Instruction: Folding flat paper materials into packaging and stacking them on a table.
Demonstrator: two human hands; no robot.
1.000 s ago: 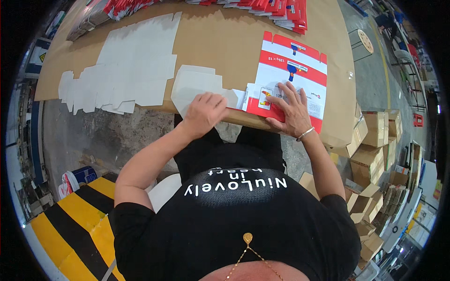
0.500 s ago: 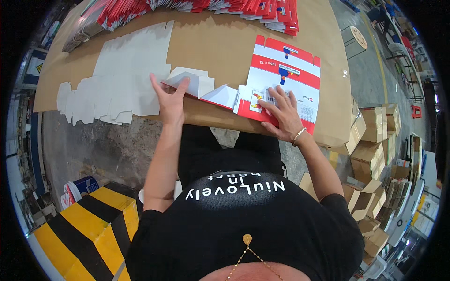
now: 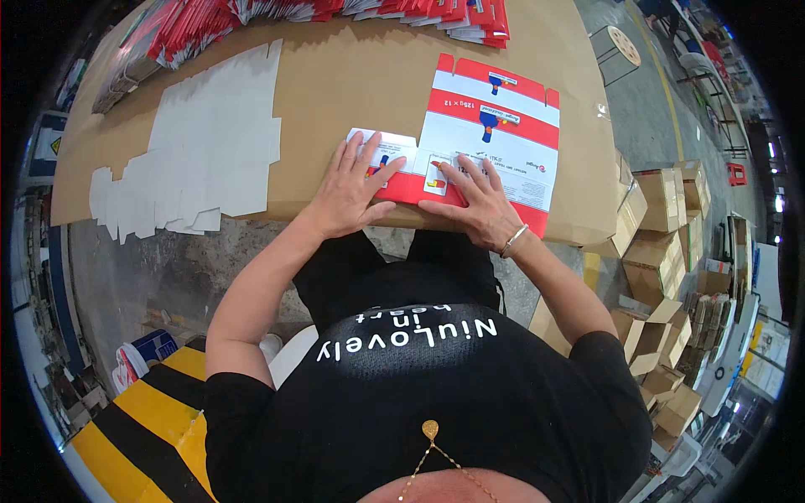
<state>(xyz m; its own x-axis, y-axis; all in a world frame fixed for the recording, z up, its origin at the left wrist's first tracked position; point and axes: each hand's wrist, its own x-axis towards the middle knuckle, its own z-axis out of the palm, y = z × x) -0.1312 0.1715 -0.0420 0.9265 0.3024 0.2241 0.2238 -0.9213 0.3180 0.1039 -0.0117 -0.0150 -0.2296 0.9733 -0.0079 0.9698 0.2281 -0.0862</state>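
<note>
A red and white printed carton blank point(image 3: 524, 159) lies flat at the table's near edge, with blue pictures on its panels. Its left part is folded over, printed side up. My left hand point(image 3: 348, 189) rests on that folded part, fingers spread. On the main panel lies my right hand point(image 3: 478, 199), also spread flat, a bracelet at its wrist. Neither hand grips anything. To the left, a stack of flat white carton blanks point(image 3: 210, 138) lies plain side up, its cut flaps fanned toward the near left edge.
A long row of red and white folded cartons point(image 3: 327, 10) runs along the far side of the brown-covered table point(image 3: 323, 84). Brown cardboard boxes point(image 3: 658, 201) are piled on the floor at right. A stool point(image 3: 620, 49) stands beyond. A yellow-and-black striped block point(image 3: 138, 419) is at lower left.
The carton's left part, which stood bent up with its white side showing, now lies flat, printed side up. My left hand moved right onto it. The view has shifted slightly.
</note>
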